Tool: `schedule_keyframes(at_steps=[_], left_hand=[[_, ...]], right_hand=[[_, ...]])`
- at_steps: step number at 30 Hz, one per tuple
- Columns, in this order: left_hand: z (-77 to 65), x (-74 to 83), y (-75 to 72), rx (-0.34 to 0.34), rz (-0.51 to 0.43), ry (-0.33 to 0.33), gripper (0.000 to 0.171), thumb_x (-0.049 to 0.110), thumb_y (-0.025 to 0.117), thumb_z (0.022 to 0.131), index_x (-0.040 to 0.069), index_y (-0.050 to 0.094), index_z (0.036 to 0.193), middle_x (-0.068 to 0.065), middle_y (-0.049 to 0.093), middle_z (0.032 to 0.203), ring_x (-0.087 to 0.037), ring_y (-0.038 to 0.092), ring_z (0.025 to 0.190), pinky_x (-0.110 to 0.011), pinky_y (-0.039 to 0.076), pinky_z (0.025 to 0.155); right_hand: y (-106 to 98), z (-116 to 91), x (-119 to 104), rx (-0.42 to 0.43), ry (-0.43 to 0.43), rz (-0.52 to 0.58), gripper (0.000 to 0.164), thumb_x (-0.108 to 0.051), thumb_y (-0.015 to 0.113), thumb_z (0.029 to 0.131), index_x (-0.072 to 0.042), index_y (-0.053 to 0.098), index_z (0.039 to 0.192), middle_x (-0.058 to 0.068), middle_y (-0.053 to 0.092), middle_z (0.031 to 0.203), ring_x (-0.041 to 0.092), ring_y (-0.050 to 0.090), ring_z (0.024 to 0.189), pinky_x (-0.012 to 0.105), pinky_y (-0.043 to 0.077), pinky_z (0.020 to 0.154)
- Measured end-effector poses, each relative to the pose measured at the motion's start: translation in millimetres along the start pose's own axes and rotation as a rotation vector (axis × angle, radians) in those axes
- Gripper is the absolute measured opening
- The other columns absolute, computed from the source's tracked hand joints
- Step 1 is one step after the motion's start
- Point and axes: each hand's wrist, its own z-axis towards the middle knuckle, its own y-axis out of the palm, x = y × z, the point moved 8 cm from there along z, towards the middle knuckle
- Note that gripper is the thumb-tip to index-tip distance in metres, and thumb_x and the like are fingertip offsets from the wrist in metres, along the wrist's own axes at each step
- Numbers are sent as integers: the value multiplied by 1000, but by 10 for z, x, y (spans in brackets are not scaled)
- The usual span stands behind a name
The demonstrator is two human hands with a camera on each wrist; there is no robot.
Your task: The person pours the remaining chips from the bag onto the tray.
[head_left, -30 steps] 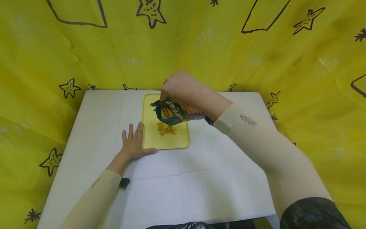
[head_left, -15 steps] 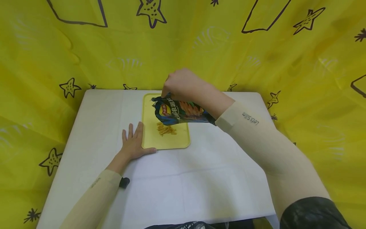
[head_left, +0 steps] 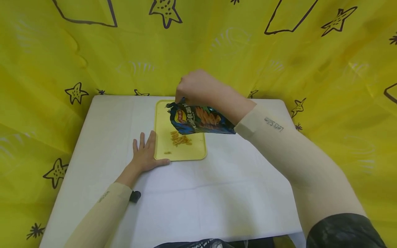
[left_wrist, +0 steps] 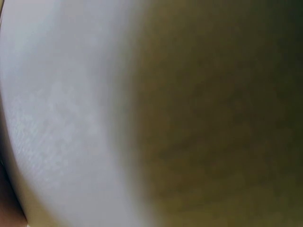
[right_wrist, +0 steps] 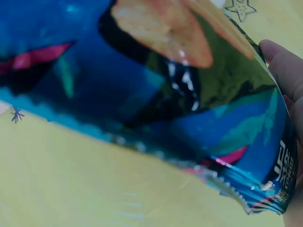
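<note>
In the head view my right hand (head_left: 198, 86) grips a dark blue snack bag (head_left: 201, 119) by its upper edge. The bag lies on its side in the air, its torn end toward the left, above a yellow tray (head_left: 195, 153). A small pile of stick-shaped chips (head_left: 181, 139) lies on the tray under the bag, and a single chip (head_left: 167, 152) rests near the tray's front left. My left hand (head_left: 144, 156) is spread flat with straight fingers, touching the tray's left edge and front corner. Close up in the right wrist view, the bag (right_wrist: 189, 118) hides most of the hand.
A white table (head_left: 198, 203) carries the tray toward its back middle. Yellow curtain (head_left: 198, 44) with drawn stars hangs behind and at both sides. The left wrist view shows only blurred sleeve (left_wrist: 222, 113) and white tabletop (left_wrist: 57, 109).
My right hand has lifted slightly and shifted right, and more of the bag's printed front shows. A single chip has appeared at the tray's front left. The left hand has stayed put.
</note>
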Motion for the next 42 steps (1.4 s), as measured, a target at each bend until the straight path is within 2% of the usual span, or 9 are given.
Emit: schedule_keyframes(at_steps=[8, 16, 19, 23, 29, 32, 35, 39, 42], left_hand=[[18, 11, -21, 0, -3, 3, 132, 89, 44, 57, 9, -10, 146, -9, -5, 154, -35, -18, 136, -57, -15, 102], [21, 8, -5, 6, -8, 14, 130, 88, 45, 58, 9, -10, 147, -9, -5, 154, -35, -18, 136, -57, -15, 102], [22, 4, 9, -1, 4, 9, 130, 89, 42, 58, 10, -9, 147, -8, -5, 154, -35, -18, 136, -57, -15, 102], [16, -5, 5, 2, 17, 4, 130, 89, 42, 58, 9, -9, 147, -9, -5, 154, -35, -18, 136, -58, -15, 102], [15, -14, -9, 3, 1, 6, 130, 89, 42, 58, 10, -9, 147, -9, -5, 154, -35, -18, 136, -58, -15, 102], [29, -23, -2, -5, 0, 6, 131, 90, 41, 57, 10, -11, 146, -9, -6, 154, -35, -19, 136, -57, -17, 101], [43, -36, -6, 3, 4, 3, 132, 90, 42, 56, 10, -12, 146, -9, -5, 154, -34, -20, 136, -55, -19, 101], [46, -33, -13, 4, -1, 5, 132, 90, 43, 56, 10, -12, 146, -9, -5, 154, -35, -20, 135, -55, -19, 101], [40, -24, -17, -4, -2, 5, 132, 90, 44, 56, 10, -11, 146, -9, -4, 154, -35, -19, 136, -56, -17, 102]], right_hand=[[34, 41, -57, -19, -46, -65, 24, -8, 66, 81, -29, 74, 89, -9, 69, 86, 16, 58, 71, 34, 48, 61], [2, 35, -89, 82, -89, -70, 27, 1, 58, 81, -22, 68, 72, -6, 61, 68, 15, 43, 58, 32, 39, 52], [13, 33, -103, 86, -116, -81, 26, 0, 58, 81, -21, 64, 68, -5, 58, 64, 16, 40, 56, 32, 36, 51], [29, 56, -95, 88, -120, -74, 23, -1, 60, 81, -21, 69, 73, -6, 62, 69, 16, 44, 58, 32, 39, 53], [35, 80, -82, 69, -112, -92, 26, 1, 57, 81, -21, 64, 68, -5, 58, 66, 16, 40, 58, 31, 36, 52], [36, 81, -77, 47, -113, -102, 22, -3, 62, 81, -21, 63, 68, -5, 58, 66, 16, 41, 58, 31, 36, 52], [18, 93, -60, 30, -100, -111, 20, -5, 63, 81, -21, 65, 70, -4, 60, 68, 18, 44, 60, 33, 38, 54], [5, 108, -63, 8, -96, -117, 15, -11, 68, 80, -25, 72, 82, -5, 67, 79, 18, 54, 65, 35, 46, 58], [16, 114, -75, 12, -107, -109, 15, -10, 69, 79, -25, 72, 82, -5, 67, 78, 16, 53, 64, 35, 47, 58]])
